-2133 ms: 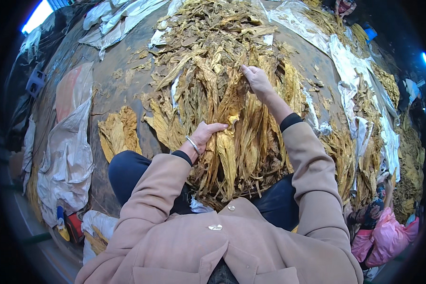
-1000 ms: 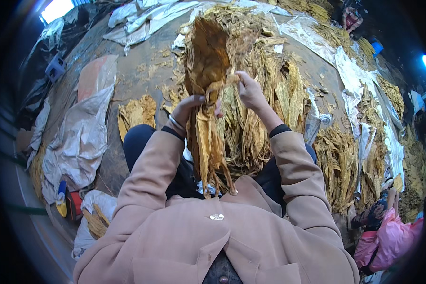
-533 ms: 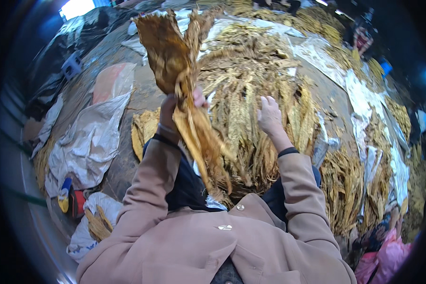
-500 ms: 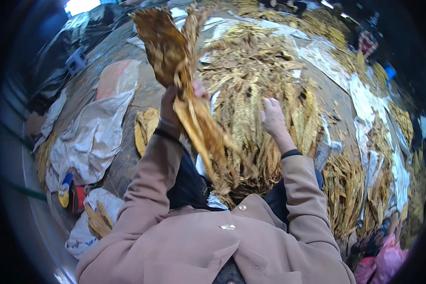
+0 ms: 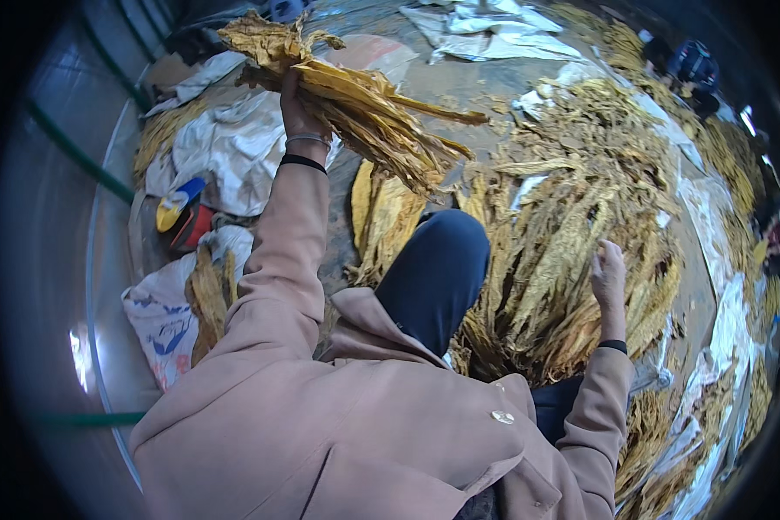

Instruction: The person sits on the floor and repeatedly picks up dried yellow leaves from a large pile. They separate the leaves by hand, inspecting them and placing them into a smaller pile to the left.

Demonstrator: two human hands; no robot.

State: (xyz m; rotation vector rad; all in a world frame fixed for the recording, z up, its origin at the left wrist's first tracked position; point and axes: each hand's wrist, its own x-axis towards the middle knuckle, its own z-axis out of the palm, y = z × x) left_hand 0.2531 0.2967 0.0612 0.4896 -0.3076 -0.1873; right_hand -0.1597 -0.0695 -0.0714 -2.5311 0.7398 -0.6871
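My left hand (image 5: 296, 111), with a bangle at the wrist, is raised at the upper left, shut on a bundle of dried golden-brown leaves (image 5: 368, 113) that fans out to the right. Below the bundle lie a few flat yellow leaves (image 5: 381, 221) beside my dark-trousered knee (image 5: 433, 273). My right hand (image 5: 608, 273) is at the right over a large heap of similar leaves (image 5: 537, 303), its fingers curled; what they hold, if anything, I cannot make out.
White sacks (image 5: 221, 160) and a blue, yellow and red object (image 5: 178, 206) lie at the left, near a metal wall (image 5: 69, 260) with green bars. More leaves and white sheets (image 5: 719, 364) stretch along the right. Other people (image 5: 693, 74) are at the far upper right.
The view has turned leftward. My left hand has carried the gathered bundle up and left. My right hand let go of it and now sits lower at the heap, fingers more curled.
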